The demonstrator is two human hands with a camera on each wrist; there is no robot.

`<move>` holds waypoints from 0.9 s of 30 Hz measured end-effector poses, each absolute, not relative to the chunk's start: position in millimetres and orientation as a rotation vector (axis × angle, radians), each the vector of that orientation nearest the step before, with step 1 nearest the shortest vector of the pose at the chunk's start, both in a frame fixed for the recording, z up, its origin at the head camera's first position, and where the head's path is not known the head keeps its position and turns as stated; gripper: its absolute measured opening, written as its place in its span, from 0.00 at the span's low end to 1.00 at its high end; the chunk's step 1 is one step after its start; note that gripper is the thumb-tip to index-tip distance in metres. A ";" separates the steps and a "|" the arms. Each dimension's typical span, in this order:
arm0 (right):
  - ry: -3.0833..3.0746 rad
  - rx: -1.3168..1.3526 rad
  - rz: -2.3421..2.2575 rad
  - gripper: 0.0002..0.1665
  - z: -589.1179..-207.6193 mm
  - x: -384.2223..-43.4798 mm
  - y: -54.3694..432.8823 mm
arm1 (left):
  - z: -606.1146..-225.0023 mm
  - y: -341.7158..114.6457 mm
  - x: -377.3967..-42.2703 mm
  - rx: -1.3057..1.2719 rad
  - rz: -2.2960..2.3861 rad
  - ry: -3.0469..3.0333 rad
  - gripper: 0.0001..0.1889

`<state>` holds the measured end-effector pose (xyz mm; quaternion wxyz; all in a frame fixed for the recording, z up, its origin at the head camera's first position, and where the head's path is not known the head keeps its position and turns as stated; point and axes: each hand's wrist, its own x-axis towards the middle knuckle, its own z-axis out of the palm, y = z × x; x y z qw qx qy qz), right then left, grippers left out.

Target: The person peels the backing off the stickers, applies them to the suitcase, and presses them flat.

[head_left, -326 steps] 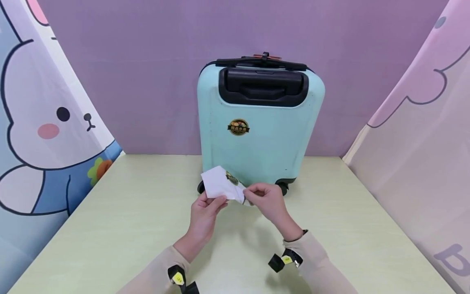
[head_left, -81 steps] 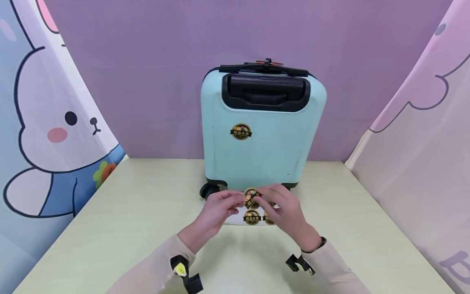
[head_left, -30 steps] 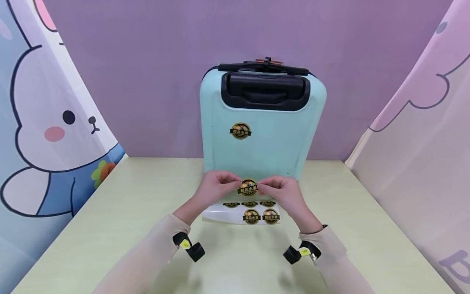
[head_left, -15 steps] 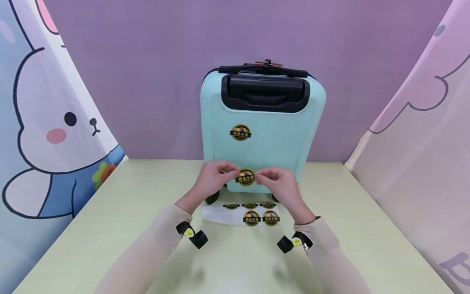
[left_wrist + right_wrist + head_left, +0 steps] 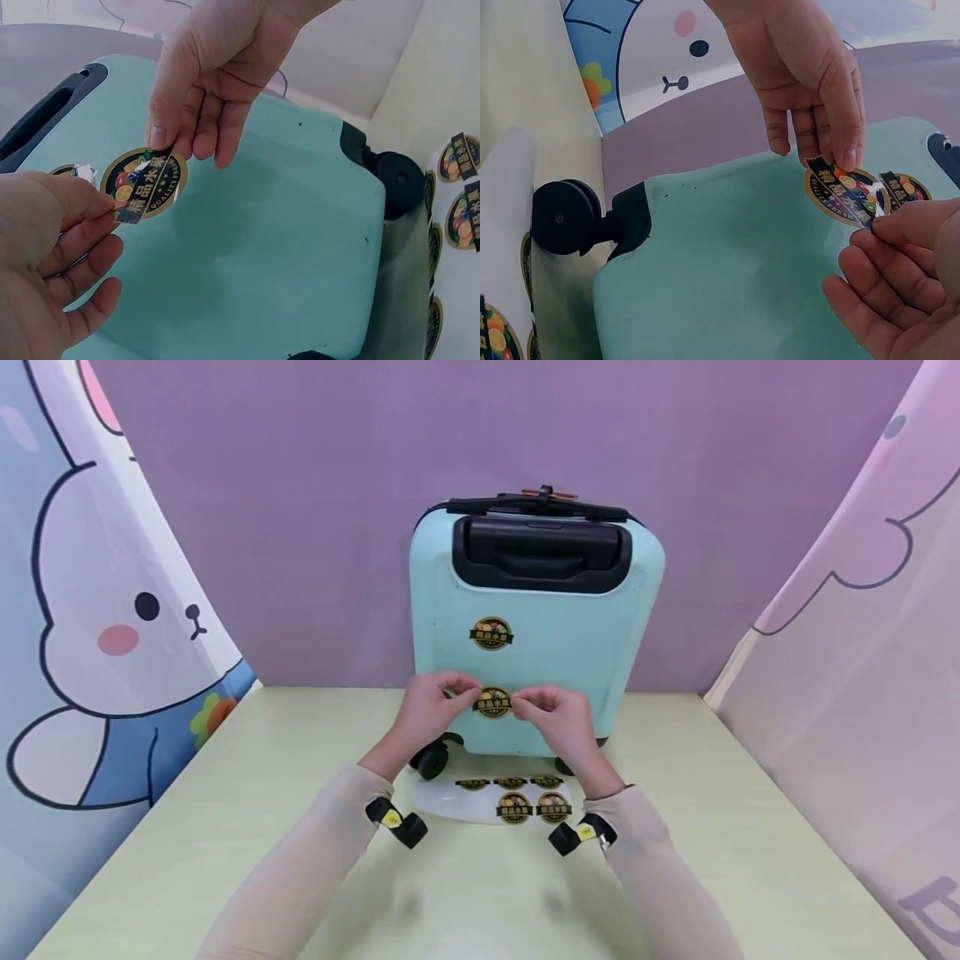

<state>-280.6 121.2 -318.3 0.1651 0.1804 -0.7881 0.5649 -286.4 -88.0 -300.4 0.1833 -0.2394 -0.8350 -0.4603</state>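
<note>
Booth-like setting, screened on three sides; purple backdrop [image 5: 300, 543]; cartoon-print left panel [image 5: 82, 577]; pink-and-white right panel [image 5: 847, 693]; pale table [image 5: 300, 752]

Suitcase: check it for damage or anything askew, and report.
The suitcase stands upright, not askew. Small dark marks near its lower end look odd because they break up the light turquoise; whether they are dirt or chips, I cannot tell.

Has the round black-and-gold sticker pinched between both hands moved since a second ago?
Yes: in the head view, the round black-and-gold sticker has moved up and slightly left, nearer the matching sticker stuck on the mint-green hard-shell suitcase.
</note>
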 end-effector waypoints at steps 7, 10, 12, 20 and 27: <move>-2.206 0.495 1.598 0.11 -317.2 -289.5 115.2 | -294.6 -87.1 -289.0 -0.654 -1.231 -2.299 0.07; -2.162 0.506 1.566 0.10 -315.6 -293.0 110.9 | -292.6 -86.8 -291.7 -0.635 -1.210 -2.269 0.07; -2.133 0.518 1.534 0.08 -314.6 -295.2 107.9 | -291.3 -86.3 -292.6 -0.626 -1.182 -2.247 0.07; -2.028 0.559 1.422 0.06 -313.2 -300.3 97.3 | -291.9 -82.6 -295.7 -0.602 -0.982 -2.161 0.06; -1.964 0.574 1.296 0.05 -315.1 -303.3 91.9 | -292.3 -78.3 -297.4 -0.594 -0.844 -2.103 0.05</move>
